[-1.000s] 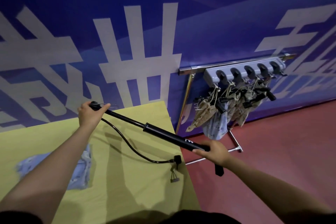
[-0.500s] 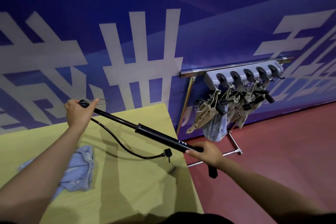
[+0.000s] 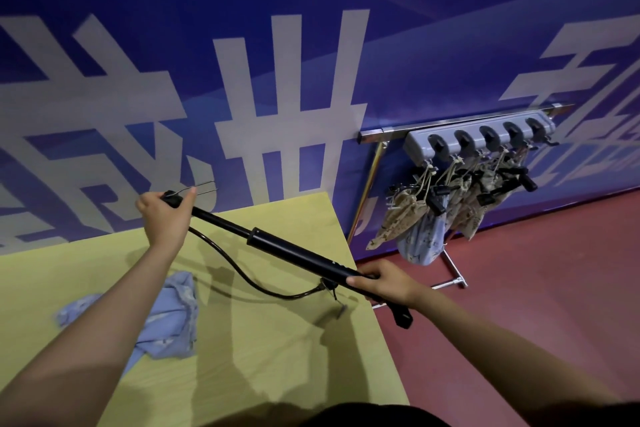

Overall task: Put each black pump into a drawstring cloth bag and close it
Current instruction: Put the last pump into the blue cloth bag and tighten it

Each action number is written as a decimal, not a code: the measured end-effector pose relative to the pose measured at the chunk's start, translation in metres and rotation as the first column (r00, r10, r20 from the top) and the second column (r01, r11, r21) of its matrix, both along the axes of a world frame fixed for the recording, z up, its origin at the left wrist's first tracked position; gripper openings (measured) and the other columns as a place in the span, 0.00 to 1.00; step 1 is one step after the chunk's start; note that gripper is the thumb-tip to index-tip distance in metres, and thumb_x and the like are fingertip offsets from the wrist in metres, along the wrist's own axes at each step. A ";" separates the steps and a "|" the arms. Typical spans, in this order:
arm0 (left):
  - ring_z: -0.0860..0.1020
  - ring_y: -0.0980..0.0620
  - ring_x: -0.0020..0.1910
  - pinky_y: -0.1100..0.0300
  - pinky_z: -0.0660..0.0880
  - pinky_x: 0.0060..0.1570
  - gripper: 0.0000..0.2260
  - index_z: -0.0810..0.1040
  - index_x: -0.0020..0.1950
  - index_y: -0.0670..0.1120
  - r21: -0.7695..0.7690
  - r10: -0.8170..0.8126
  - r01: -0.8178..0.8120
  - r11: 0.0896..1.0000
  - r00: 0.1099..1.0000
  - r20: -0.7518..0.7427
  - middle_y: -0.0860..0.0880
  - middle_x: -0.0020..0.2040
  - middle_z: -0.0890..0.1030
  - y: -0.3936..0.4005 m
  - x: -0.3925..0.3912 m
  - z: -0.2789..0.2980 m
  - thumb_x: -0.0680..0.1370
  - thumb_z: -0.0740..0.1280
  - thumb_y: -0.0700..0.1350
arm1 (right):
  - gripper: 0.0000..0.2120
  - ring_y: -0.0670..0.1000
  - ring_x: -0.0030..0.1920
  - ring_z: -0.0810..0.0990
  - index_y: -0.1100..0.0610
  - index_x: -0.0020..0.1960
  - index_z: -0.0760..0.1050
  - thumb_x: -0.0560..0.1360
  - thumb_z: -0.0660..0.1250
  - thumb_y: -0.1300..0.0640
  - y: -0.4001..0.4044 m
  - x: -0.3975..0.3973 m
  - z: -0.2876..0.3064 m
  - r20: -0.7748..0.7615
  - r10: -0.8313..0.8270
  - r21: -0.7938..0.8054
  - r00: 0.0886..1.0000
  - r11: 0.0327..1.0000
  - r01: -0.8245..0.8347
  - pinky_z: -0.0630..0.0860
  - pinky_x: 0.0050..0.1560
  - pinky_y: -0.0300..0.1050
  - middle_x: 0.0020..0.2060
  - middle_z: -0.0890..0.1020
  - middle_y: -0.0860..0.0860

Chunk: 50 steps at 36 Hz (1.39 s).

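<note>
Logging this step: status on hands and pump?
Left hand and right hand grip black pump ends. Blue bag flat on table. Hose dangling.

Your left hand (image 3: 166,215): arm stretched forward, fingers curled in a grip | Your right hand (image 3: 388,283): arm reached inward, fingers wrapped in a grip

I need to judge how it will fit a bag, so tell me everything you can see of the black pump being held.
The black pump is a long slim tube, seemingly metal, its thinner rod drawn out. It is held in the air, slanting above the yellow table. The left hand grips the upper end, the right hand the lower. A black hose sags beneath it.
</note>
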<state>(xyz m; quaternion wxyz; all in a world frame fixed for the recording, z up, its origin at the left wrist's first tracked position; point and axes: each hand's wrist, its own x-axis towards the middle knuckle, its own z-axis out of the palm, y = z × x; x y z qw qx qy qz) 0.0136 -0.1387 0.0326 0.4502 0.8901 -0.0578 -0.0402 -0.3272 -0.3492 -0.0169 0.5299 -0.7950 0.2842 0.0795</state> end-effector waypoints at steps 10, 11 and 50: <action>0.75 0.38 0.53 0.52 0.69 0.49 0.17 0.72 0.59 0.38 -0.017 -0.049 0.048 0.999 0.998 -0.032 0.38 0.65 0.69 -0.019 -0.010 -0.003 0.82 0.59 0.51 | 0.18 0.41 0.27 0.73 0.47 0.36 0.78 0.71 0.66 0.34 0.000 0.017 0.016 -0.014 -0.039 -0.298 0.999 0.954 0.033 0.66 0.33 0.44 0.26 0.76 0.43; 0.75 0.38 0.52 0.51 0.70 0.49 0.16 0.72 0.59 0.38 -0.028 -0.050 0.049 0.998 0.998 -0.030 0.38 0.64 0.70 -0.020 -0.012 -0.004 0.82 0.58 0.50 | 0.15 0.40 0.28 0.74 0.46 0.37 0.78 0.72 0.66 0.35 -0.001 0.018 0.019 -0.012 -0.032 -0.323 0.999 0.946 0.027 0.66 0.33 0.42 0.26 0.77 0.40; 0.78 0.39 0.61 0.41 0.73 0.61 0.20 0.74 0.63 0.43 -0.855 -0.632 -0.080 0.513 0.639 -0.439 0.39 0.59 0.80 -0.089 -0.115 0.037 0.77 0.62 0.55 | 0.21 0.52 0.30 0.73 0.67 0.40 0.75 0.75 0.69 0.47 -0.014 0.077 0.056 0.343 -0.073 0.146 0.937 0.989 0.024 0.69 0.32 0.45 0.30 0.73 0.57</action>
